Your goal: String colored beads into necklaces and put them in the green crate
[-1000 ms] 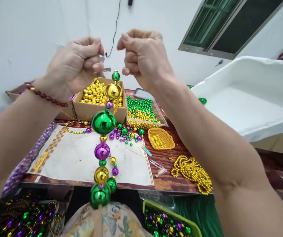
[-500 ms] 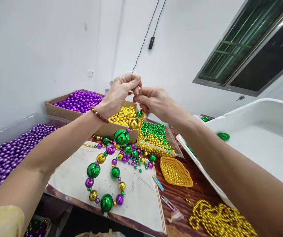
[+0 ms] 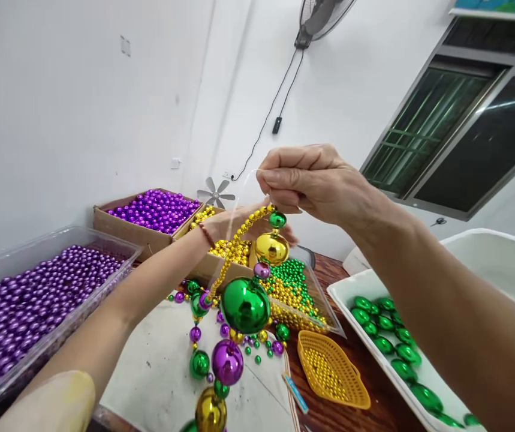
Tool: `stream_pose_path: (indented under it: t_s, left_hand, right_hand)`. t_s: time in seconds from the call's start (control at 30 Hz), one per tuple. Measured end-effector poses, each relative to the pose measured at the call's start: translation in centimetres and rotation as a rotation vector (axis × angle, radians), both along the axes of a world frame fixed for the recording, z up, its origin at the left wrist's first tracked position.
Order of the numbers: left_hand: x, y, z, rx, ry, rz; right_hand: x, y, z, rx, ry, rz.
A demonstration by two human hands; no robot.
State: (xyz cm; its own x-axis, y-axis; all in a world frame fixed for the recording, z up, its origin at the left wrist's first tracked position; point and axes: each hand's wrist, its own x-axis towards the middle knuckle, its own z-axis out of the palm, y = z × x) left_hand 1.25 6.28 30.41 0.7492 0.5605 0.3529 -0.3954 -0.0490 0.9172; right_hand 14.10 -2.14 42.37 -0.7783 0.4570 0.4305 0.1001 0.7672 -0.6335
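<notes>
High in front of me, my right hand [image 3: 304, 179] is closed in a pinch on the clear thread at the top of a bead necklace [image 3: 244, 305]. The necklace hangs down with shiny green, gold and purple beads of mixed sizes, and a run of small gold beads curves off to its left. Behind it, my left hand [image 3: 226, 225] reaches toward the gold beads, its fingers stretched out and partly covered by the strand. Below lies a white cloth [image 3: 149, 360] with more strung beads on it.
Purple beads fill a clear bin [image 3: 59, 300] and a cardboard box [image 3: 149, 240]. A clear tray [image 3: 329, 318] holds green and gold beads. Near it are a yellow basket [image 3: 360, 384], a blue-labelled strip [image 3: 295, 393] and a white tub [image 3: 342, 294] with large green beads.
My left hand has let go near my right hand and dropped lower, behind the strand. The necklace hangs closer to me, and the view has tilted upward.
</notes>
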Motion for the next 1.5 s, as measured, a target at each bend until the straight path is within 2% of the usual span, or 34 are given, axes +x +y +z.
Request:
stream_pose_path:
  t_s: [0.07, 0.13, 0.23, 0.33, 0.4, 0.5, 0.6, 0.7, 0.8, 0.87, 1.0, 1.1, 1.3, 1.5]
  left_hand:
    - [1.6, -2.2, 1.2, 0.023, 0.007, -0.196]
    - [2.2, -3.6, 1.6, 0.006, -0.045, -0.326]
    - [2.1, -3.9, 1.3, -0.023, -0.147, -0.342]
    - [1.4, -3.4, 1.5, -0.014, -0.153, -0.199]
    - [0.8, -3.2, 2.5, 0.044, -0.112, -0.093]
    - [0.0, -3.4, 5.0, 0.199, -0.043, 0.116]
    - [-0.5, -3.9, 7.9, 0.397, 0.013, 0.412]
    - [-0.6, -4.2, 10.1, 0.566, 0.000, 0.663]
    - [-1.1, -4.6, 11.4, 0.593, -0.041, 0.758]
    - [-1.9, -4.9, 11.7, 0.548, -0.038, 0.703]
    - [-3.8, -5.5, 11.5, 0.477, 0.015, 0.500]
    - [-4.5, -5.2, 11.3, 0.435, 0.048, 0.442]
    - [-4.3, -4.2, 11.0, 0.474, 0.025, 0.568]
    - [-3.4, -6.5, 10.1, 0.606, 0.032, 0.711]
  right_hand:
    - [0.2, -0.2, 0.4, 0.004, -0.067, -0.002]
    - [0.9, 0.0, 0.6, -0.019, -0.131, -0.032]
    - [2.1, 1.0, 1.1, -0.032, -0.147, -0.069]
    - [2.8, 2.0, 2.0, 0.031, -0.109, -0.106]
    - [2.7, 2.1, 2.8, 0.103, -0.106, -0.165]
    - [1.9, 1.1, 4.2, 0.254, -0.148, -0.317]
    - [0.5, -0.2, 5.7, 0.399, -0.211, -0.461]
    - [-1.0, -0.5, 7.1, 0.463, -0.206, -0.513]
    - [-2.3, -0.2, 7.9, 0.487, -0.123, -0.511]
    - [-2.8, 0.2, 8.1, 0.486, -0.062, -0.490]
    - [-2.8, 1.1, 8.0, 0.478, 0.021, -0.410]
    - [-2.3, 2.3, 8.0, 0.479, 0.057, -0.405]
    - [-1.0, 5.1, 7.3, 0.438, 0.073, -0.457]
    - [-1.9, 5.3, 6.6, 0.464, 0.072, -0.445]
